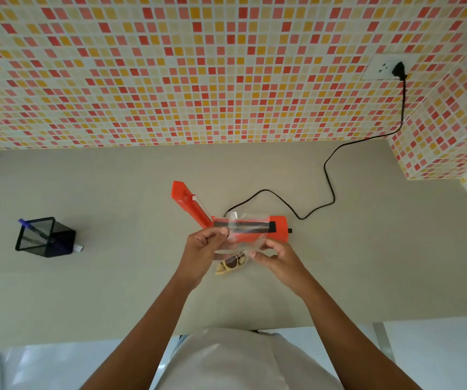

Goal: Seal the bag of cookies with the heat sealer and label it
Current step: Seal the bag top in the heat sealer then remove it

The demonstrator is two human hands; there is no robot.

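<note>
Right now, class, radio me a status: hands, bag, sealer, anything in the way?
Left hand and right hand pinching the clear bag of cookies. Bag mouth over the orange heat sealer, lid raised, plugged in. Nothing in the way.

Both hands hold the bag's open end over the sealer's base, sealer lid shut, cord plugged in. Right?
Not quite: the sealer lid is raised, not shut, as the head view shows. Both hands, left and right, hold the bag there; the cord is plugged in.
</note>
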